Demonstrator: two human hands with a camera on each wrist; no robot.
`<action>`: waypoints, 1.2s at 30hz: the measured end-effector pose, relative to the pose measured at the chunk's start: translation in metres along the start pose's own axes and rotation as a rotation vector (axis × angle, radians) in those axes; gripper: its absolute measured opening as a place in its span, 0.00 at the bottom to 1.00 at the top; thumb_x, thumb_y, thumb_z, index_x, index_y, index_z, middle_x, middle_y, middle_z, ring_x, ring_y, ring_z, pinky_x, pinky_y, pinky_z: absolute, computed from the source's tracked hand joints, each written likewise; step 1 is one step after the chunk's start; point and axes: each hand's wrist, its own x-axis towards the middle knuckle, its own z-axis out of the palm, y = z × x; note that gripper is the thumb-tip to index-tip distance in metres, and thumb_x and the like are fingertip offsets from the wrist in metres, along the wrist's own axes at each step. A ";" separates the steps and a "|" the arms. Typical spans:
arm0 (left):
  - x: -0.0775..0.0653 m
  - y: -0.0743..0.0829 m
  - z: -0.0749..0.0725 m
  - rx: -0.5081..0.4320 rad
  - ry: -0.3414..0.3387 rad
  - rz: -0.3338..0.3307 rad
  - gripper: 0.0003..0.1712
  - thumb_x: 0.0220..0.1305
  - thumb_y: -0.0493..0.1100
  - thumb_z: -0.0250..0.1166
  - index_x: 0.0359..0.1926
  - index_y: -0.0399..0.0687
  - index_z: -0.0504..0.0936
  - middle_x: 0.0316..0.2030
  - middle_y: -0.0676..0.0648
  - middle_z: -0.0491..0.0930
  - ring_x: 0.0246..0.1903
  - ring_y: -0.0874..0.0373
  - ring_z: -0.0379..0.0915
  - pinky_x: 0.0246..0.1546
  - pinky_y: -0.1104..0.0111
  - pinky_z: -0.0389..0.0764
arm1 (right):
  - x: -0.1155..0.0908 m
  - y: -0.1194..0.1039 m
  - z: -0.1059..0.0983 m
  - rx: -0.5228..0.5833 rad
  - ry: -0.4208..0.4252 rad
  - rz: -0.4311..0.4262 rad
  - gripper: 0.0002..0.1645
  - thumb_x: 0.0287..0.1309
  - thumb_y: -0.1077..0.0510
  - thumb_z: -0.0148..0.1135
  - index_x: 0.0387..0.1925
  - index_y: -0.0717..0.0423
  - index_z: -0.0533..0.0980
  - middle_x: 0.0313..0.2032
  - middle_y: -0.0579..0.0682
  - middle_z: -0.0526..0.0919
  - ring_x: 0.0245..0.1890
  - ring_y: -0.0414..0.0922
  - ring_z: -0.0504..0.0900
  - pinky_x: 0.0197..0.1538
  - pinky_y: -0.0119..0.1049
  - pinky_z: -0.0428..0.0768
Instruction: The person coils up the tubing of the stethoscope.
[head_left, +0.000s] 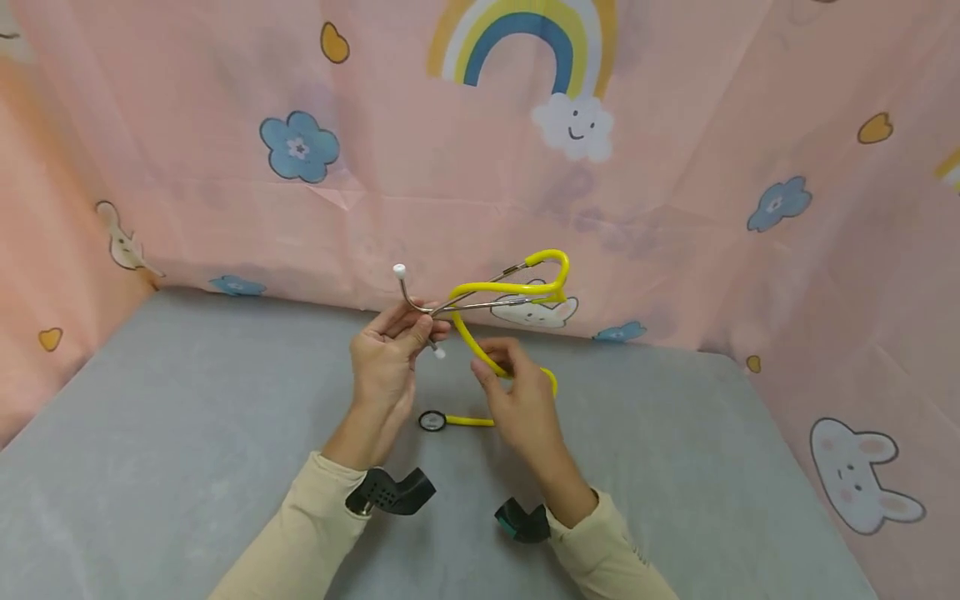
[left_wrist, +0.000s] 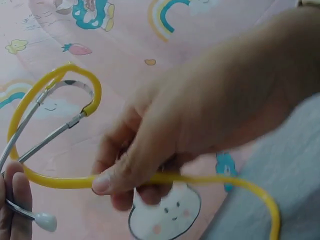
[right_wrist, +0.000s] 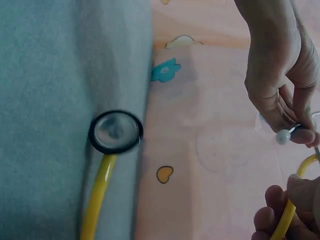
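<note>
Free tabletop (head_left: 187,433) leftward, chestpiece (head_left: 432,421) (yellow-tubed) between wrists (head_left: 364,433)

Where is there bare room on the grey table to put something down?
The grey table looks bare between the left sleeve and the table's left edge, and between the right sleeve and its right edge. The middle is crowded: the left hand and right hand hold the stethoscope there, its chest piece showing between the wrists.
</note>
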 end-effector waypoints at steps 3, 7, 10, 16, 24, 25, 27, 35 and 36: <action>-0.001 -0.002 -0.002 0.112 0.007 0.077 0.08 0.61 0.24 0.64 0.41 0.33 0.83 0.28 0.51 0.87 0.25 0.61 0.85 0.32 0.70 0.85 | -0.005 -0.002 0.000 -0.084 0.033 -0.087 0.15 0.61 0.55 0.68 0.49 0.54 0.81 0.40 0.49 0.84 0.43 0.46 0.81 0.53 0.45 0.80; -0.005 -0.008 -0.007 0.386 -0.010 0.223 0.12 0.57 0.25 0.69 0.43 0.29 0.84 0.34 0.45 0.89 0.27 0.62 0.85 0.33 0.71 0.85 | -0.008 -0.004 -0.001 -0.186 0.052 -0.200 0.11 0.58 0.57 0.71 0.44 0.53 0.85 0.38 0.49 0.82 0.40 0.47 0.77 0.51 0.48 0.74; -0.006 -0.012 -0.009 0.590 -0.023 0.341 0.12 0.54 0.24 0.70 0.42 0.32 0.86 0.35 0.38 0.88 0.28 0.60 0.85 0.34 0.74 0.84 | -0.009 -0.004 -0.003 -0.242 0.057 -0.242 0.09 0.59 0.58 0.70 0.42 0.52 0.84 0.37 0.48 0.82 0.38 0.45 0.78 0.49 0.46 0.74; -0.005 -0.014 -0.012 0.784 -0.047 0.523 0.15 0.51 0.19 0.68 0.37 0.37 0.89 0.31 0.40 0.88 0.26 0.50 0.83 0.29 0.76 0.80 | -0.006 -0.003 -0.009 -0.277 0.090 -0.305 0.09 0.60 0.59 0.68 0.43 0.54 0.85 0.35 0.47 0.80 0.27 0.40 0.73 0.30 0.31 0.74; -0.003 -0.016 -0.012 0.952 -0.158 0.615 0.17 0.54 0.17 0.62 0.37 0.38 0.88 0.33 0.41 0.87 0.24 0.54 0.80 0.27 0.68 0.82 | 0.004 0.004 -0.025 -0.246 0.127 -0.338 0.07 0.60 0.60 0.68 0.40 0.56 0.85 0.37 0.51 0.81 0.32 0.44 0.72 0.34 0.35 0.71; -0.003 -0.015 -0.012 0.964 -0.178 0.604 0.18 0.55 0.17 0.61 0.37 0.38 0.88 0.33 0.42 0.88 0.24 0.55 0.80 0.27 0.68 0.81 | 0.005 0.006 -0.028 -0.242 0.132 -0.342 0.07 0.59 0.60 0.68 0.40 0.56 0.85 0.37 0.51 0.81 0.32 0.44 0.73 0.35 0.36 0.71; -0.002 -0.012 -0.011 0.981 -0.233 0.565 0.19 0.56 0.17 0.60 0.38 0.39 0.88 0.34 0.43 0.88 0.25 0.55 0.78 0.28 0.69 0.80 | 0.009 0.009 -0.034 -0.232 0.139 -0.363 0.07 0.59 0.61 0.68 0.39 0.56 0.85 0.37 0.51 0.82 0.32 0.44 0.73 0.35 0.36 0.72; 0.002 0.007 -0.014 0.819 -0.481 0.152 0.18 0.61 0.20 0.59 0.50 0.31 0.84 0.41 0.35 0.87 0.25 0.59 0.72 0.28 0.74 0.73 | 0.020 0.032 -0.063 -0.174 0.167 -0.488 0.08 0.55 0.65 0.69 0.37 0.53 0.87 0.35 0.50 0.84 0.30 0.41 0.75 0.31 0.30 0.71; 0.002 0.009 -0.014 0.785 -0.503 0.091 0.18 0.61 0.20 0.59 0.51 0.30 0.83 0.42 0.33 0.86 0.25 0.60 0.72 0.28 0.74 0.73 | 0.021 0.035 -0.064 -0.160 0.166 -0.496 0.08 0.55 0.65 0.69 0.36 0.52 0.87 0.34 0.49 0.84 0.30 0.40 0.74 0.31 0.28 0.70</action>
